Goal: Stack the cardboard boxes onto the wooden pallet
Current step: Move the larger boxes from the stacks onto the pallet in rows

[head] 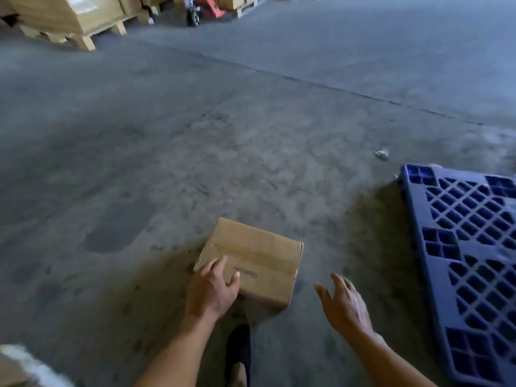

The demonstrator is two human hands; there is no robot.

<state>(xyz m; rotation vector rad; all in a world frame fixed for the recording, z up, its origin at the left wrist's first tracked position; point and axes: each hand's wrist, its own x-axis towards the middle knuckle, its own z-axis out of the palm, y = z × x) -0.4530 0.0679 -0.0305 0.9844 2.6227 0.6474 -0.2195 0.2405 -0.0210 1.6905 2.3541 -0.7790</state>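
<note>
— Head view, what's on the floor?
— Cardboard box (pixel 251 263), small, brown, taped along the top, some print on its near face. Sits on the concrete floor (pixel 223 135), low centre of frame.

— Hands?
— Left hand (pixel 213 289) lies on the box's near left corner, fingers (pixel 220 262) on the top, thumb against the near face. Touching, but I can't tell whether it truly grips. Right hand (pixel 344 301) is spread wide, empty, in the air just right of the box, apart from it.

— Pallet?
— Blue plastic pallet (pixel 463 261) with a lattice top, at the right edge, near the box but not touching. Its top is bare where it shows. Far back, upper left, wooden pallets (pixel 83 40) carrying large cartons (pixel 67 12); beside them an orange pallet jack (pixel 206 9), blurred.

— Anything else?
— Dark shoe (pixel 237 347) below the box, between the forearms. Small scrap of litter (pixel 382 154) on the floor beyond the blue pallet.
</note>
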